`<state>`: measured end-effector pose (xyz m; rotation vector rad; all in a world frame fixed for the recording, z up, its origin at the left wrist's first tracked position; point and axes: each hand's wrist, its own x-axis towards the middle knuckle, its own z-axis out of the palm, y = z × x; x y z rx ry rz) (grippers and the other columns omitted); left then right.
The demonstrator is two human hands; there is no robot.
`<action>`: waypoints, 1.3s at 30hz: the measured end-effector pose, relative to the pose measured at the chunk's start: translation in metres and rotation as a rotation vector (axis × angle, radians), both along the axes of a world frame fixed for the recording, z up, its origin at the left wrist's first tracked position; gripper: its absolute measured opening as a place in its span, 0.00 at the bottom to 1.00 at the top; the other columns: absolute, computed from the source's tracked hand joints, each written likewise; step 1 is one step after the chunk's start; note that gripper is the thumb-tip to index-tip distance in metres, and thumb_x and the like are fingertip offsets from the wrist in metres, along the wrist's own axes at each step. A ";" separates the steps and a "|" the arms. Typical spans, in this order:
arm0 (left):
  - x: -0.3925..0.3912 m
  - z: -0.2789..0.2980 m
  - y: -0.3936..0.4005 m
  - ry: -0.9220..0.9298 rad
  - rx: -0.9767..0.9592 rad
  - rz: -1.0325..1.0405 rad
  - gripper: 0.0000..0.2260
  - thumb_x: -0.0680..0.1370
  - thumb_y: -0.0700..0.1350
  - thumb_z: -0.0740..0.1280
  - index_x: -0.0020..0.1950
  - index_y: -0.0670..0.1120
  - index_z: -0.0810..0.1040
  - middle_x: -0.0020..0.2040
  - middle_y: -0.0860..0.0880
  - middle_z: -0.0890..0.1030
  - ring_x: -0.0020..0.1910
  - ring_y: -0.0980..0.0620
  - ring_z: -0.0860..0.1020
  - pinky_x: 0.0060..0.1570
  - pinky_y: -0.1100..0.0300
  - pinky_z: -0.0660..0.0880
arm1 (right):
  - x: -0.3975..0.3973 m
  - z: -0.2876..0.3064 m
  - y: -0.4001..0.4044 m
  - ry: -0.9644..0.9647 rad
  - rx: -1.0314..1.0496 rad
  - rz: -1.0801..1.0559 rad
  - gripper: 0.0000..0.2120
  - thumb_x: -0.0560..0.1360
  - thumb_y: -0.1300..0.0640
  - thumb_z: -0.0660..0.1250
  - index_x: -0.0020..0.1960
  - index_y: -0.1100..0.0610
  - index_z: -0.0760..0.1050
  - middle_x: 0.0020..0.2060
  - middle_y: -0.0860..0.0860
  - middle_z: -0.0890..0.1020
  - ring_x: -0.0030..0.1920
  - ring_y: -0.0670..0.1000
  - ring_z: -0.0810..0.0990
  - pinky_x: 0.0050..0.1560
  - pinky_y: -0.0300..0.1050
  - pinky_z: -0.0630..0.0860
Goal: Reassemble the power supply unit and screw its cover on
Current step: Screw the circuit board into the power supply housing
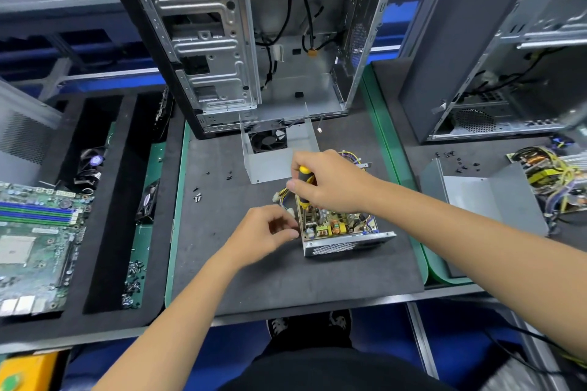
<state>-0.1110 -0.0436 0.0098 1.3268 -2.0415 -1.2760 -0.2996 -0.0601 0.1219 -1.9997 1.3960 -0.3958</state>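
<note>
An open computer case stands at the far side of the worktop, the fan-fitted cover just near of it. The open power supply unit sits mid-worktop. The right hand grips a screwdriver upright over its board; the left hand pinches at its left edge.

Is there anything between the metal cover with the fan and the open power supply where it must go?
Yes. The right hand grips a screwdriver standing in the power supply, directly between it and the cover behind.
</note>
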 end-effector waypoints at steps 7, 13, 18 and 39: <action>-0.004 -0.023 0.014 -0.151 -0.073 -0.011 0.03 0.72 0.44 0.74 0.43 0.48 0.82 0.35 0.58 0.77 0.33 0.60 0.74 0.36 0.73 0.68 | 0.000 -0.009 0.007 0.007 0.037 0.060 0.02 0.76 0.58 0.64 0.45 0.56 0.72 0.27 0.43 0.75 0.29 0.35 0.72 0.28 0.33 0.64; -0.013 -0.030 0.016 -0.166 -0.089 0.042 0.04 0.71 0.46 0.74 0.44 0.50 0.81 0.36 0.58 0.78 0.33 0.59 0.73 0.36 0.70 0.69 | -0.002 -0.012 0.009 0.018 0.074 0.055 0.02 0.77 0.57 0.63 0.46 0.55 0.71 0.28 0.43 0.74 0.27 0.38 0.71 0.29 0.40 0.64; -0.014 -0.032 0.017 -0.137 -0.075 0.068 0.05 0.70 0.46 0.74 0.42 0.53 0.79 0.35 0.57 0.78 0.32 0.59 0.72 0.35 0.68 0.70 | -0.001 -0.014 0.012 0.055 0.057 0.096 0.02 0.76 0.56 0.62 0.46 0.53 0.69 0.33 0.47 0.78 0.32 0.45 0.73 0.33 0.44 0.68; -0.025 -0.026 0.021 -0.194 -0.072 0.095 0.15 0.69 0.45 0.73 0.32 0.61 0.70 0.30 0.66 0.75 0.31 0.63 0.72 0.31 0.71 0.66 | -0.003 -0.009 0.016 0.190 -0.023 0.296 0.02 0.77 0.57 0.61 0.47 0.56 0.70 0.43 0.44 0.67 0.39 0.45 0.68 0.40 0.39 0.61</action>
